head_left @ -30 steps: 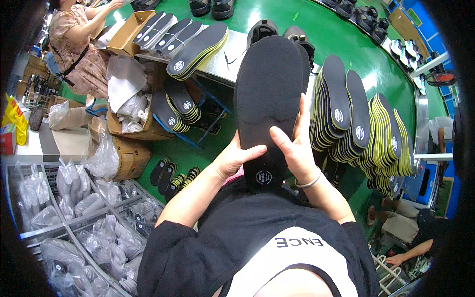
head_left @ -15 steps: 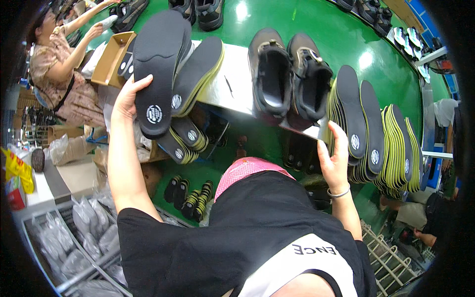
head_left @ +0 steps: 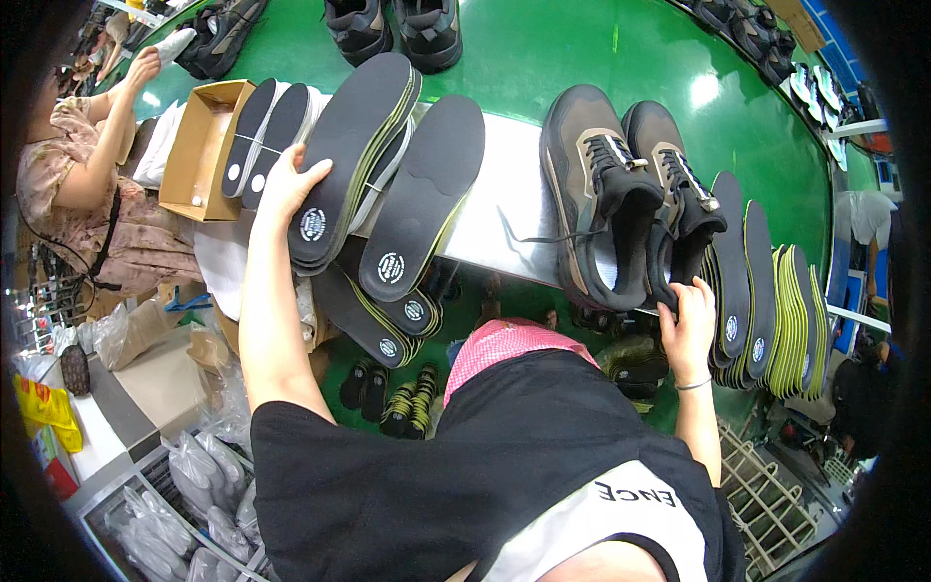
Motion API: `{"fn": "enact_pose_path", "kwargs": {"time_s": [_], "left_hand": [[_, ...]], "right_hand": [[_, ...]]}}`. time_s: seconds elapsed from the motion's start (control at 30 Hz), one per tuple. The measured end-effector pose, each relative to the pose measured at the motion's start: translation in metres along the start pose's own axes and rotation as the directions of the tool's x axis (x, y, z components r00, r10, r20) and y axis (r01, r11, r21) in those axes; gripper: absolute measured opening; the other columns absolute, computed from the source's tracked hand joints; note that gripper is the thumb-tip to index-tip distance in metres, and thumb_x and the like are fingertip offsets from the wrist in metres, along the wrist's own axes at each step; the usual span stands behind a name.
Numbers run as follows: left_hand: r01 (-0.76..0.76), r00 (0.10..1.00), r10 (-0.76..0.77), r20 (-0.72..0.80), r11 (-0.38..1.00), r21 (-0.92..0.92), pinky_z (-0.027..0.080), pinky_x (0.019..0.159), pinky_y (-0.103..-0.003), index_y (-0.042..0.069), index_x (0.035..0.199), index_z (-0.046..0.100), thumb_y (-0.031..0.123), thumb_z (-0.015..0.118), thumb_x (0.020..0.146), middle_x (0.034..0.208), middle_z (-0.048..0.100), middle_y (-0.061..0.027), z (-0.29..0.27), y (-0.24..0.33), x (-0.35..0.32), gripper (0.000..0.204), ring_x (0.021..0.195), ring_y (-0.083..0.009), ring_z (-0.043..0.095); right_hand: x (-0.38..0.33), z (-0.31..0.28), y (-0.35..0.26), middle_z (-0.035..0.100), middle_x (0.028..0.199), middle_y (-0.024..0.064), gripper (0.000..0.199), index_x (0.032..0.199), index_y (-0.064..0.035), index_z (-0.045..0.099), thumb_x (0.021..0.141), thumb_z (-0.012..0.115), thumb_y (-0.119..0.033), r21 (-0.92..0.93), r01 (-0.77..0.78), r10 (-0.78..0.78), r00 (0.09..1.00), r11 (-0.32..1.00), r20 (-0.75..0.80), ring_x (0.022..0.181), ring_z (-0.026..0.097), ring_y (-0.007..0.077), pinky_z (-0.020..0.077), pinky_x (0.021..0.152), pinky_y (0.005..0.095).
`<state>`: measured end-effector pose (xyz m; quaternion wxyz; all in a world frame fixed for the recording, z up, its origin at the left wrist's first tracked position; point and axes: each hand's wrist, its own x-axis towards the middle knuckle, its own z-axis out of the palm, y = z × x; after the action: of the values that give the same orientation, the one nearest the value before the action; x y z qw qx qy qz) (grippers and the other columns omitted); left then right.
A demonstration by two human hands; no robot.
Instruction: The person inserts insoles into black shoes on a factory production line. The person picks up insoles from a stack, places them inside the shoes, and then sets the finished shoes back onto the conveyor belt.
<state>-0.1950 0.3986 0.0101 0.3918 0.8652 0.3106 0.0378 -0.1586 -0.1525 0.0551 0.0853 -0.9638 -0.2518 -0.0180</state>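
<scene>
Lowered insoles (head_left: 351, 136), clasped in left fingers (head_left: 313, 176); reached shoe (head_left: 676, 175) with right fingers (head_left: 691, 299), unclear if gripping, apparently working with both.

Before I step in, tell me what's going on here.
A person's left hand touches a stack of black insoles; the right hand has its fingers at the heel of the right-hand shoe. It and the left-hand shoe stand side by side on a metal bench, toes pointing away. At the far left, a co-worker holds something white.
</scene>
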Motion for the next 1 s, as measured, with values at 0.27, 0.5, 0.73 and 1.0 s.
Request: {"fn": "enact_pose_path", "kwargs": {"time_s": [0.27,0.5,0.73,1.0], "left_hand": [[-0.123,0.983,0.164,-0.077,0.916,0.383,0.033,0.095,-0.038,-0.001,0.126,0.035,0.046,0.073,0.056,0.12,0.044,-0.0246,0.011,0.029,-0.035,0.092,0.112,-0.0328,0.044],[-0.192,0.859,0.235,-0.455,0.972,0.139,0.03,0.096,-0.036,-0.004,0.127,0.028,0.031,0.077,0.06,0.124,0.039,-0.0234,-0.004,0.096,-0.068,0.091,0.114,-0.0307,0.039],[-0.361,0.933,0.271,-0.238,0.72,-0.593,0.04,0.082,-0.026,-0.006,0.114,0.037,0.008,0.068,0.073,0.103,0.05,-0.0085,0.1,0.245,-0.156,0.054,0.092,-0.014,0.049],[-0.668,0.62,0.763,0.185,0.636,-0.386,0.046,0.067,-0.038,0.0,0.096,0.052,0.011,0.06,0.068,0.088,0.056,-0.0191,0.224,0.292,-0.218,0.032,0.08,-0.0349,0.056]], "right_hand": [[0.019,-0.018,0.03,0.055,0.084,0.0124,0.028,0.088,-0.0029,0.053,0.063,0.066,-0.006,-0.003,0.022,-0.022,0.997,1.0,-0.074,0.096,0.049,0.034,0.04,0.081,0.0393],[0.02,-0.014,0.051,0.056,0.085,0.0091,0.029,0.087,-0.0054,0.055,0.064,0.067,-0.018,0.04,0.034,-0.035,0.999,0.999,0.023,0.093,0.05,0.0291,0.039,0.078,0.0386],[0.042,-0.07,0.013,0.05,0.109,0.0091,0.035,0.102,-0.0038,0.05,0.073,0.065,-0.015,0.92,-0.024,0.1,0.995,0.39,-0.017,0.099,0.049,0.0206,0.0368,0.087,0.0333],[0.08,-0.089,0.002,0.026,0.124,0.0241,0.081,0.106,-0.0026,0.035,0.051,0.079,-0.04,0.717,0.274,-0.119,0.958,0.641,-0.26,0.121,0.023,0.0349,0.0212,0.099,0.0424]]}}
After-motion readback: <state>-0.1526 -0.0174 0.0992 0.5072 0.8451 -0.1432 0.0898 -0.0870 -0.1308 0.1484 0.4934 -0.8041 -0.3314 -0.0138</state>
